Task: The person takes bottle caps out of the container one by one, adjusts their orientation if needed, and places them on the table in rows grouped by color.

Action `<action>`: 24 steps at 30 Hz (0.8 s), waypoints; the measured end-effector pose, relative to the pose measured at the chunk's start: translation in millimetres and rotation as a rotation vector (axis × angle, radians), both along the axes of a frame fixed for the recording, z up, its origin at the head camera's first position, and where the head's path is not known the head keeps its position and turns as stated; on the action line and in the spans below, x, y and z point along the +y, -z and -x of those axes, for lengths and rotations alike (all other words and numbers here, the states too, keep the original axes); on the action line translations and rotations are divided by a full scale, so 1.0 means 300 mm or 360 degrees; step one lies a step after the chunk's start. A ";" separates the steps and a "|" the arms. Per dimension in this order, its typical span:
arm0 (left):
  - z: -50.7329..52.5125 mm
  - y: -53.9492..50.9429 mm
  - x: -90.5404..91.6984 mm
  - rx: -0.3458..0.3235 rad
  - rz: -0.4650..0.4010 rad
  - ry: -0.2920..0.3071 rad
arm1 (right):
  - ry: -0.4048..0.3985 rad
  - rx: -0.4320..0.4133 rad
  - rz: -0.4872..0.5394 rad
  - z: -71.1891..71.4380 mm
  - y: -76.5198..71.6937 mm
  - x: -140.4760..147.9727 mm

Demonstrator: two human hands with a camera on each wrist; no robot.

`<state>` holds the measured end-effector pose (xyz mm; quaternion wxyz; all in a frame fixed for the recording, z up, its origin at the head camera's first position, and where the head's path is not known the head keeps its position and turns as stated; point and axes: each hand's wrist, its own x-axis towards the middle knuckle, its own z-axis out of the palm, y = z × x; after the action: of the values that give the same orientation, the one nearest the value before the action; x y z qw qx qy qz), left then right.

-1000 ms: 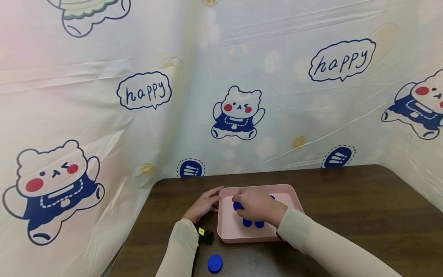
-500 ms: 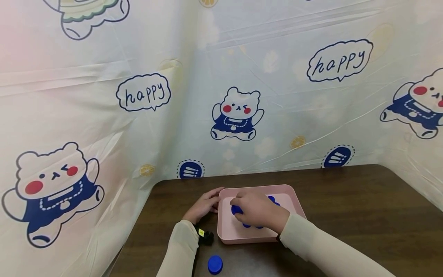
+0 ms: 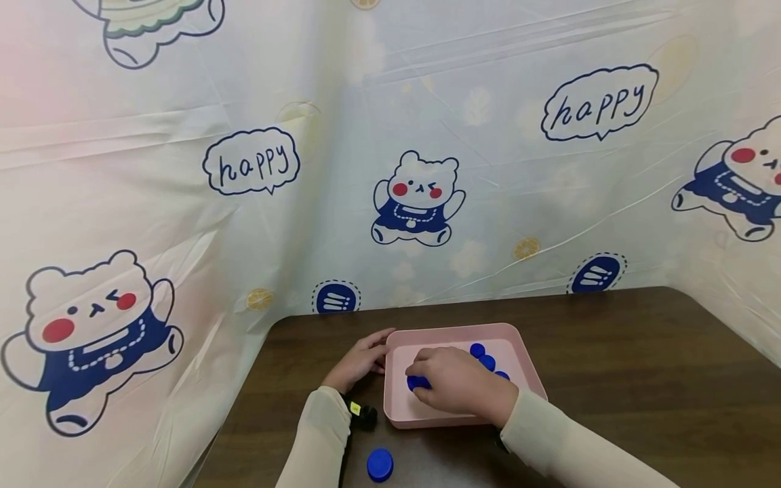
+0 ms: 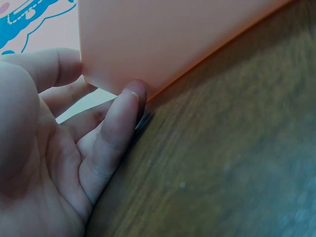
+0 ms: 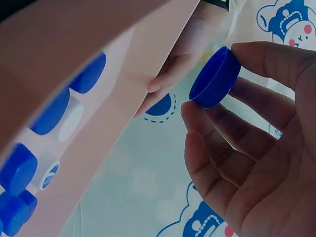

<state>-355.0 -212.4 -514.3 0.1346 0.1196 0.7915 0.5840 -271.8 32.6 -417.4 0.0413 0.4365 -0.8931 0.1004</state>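
Note:
A shallow pink tray (image 3: 398, 407) lies on the brown table. Over its left half my right hand (image 3: 457, 379) pinches a blue bottle cap (image 5: 217, 81) between thumb and fingers; the right wrist view shows the cap's hollow side and ribbed rim. More blue caps (image 3: 487, 362) rest in the tray on the right, partly hidden by the hand. My left hand (image 3: 358, 362) touches the tray's left outer side near the far corner, its fingertips (image 4: 133, 89) resting against the wall in the left wrist view.
Another blue cap (image 3: 380, 465) lies on the table (image 3: 610, 379) in front of the tray. White pieces (image 5: 71, 118) show beside the blue caps in the right wrist view. A black device (image 3: 366, 418) with a yellow label sits at my left wrist. A printed cloth (image 3: 488, 169) hangs behind the table.
My right hand has moved toward the tray's near side with the blue cap, uncovering more caps at the far right. The left hand and the cap on the table have stayed put.

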 end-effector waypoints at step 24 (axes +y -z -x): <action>-0.015 -0.022 -0.001 -0.0004 -0.0029 0.0059 | -0.0077 -0.0075 0.0095 -0.083 0.011 0.007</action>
<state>-350.5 -212.8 -507.8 0.1453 0.1346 0.7838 0.5886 -246.8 34.6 -420.8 0.0307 0.4541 -0.8796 0.1383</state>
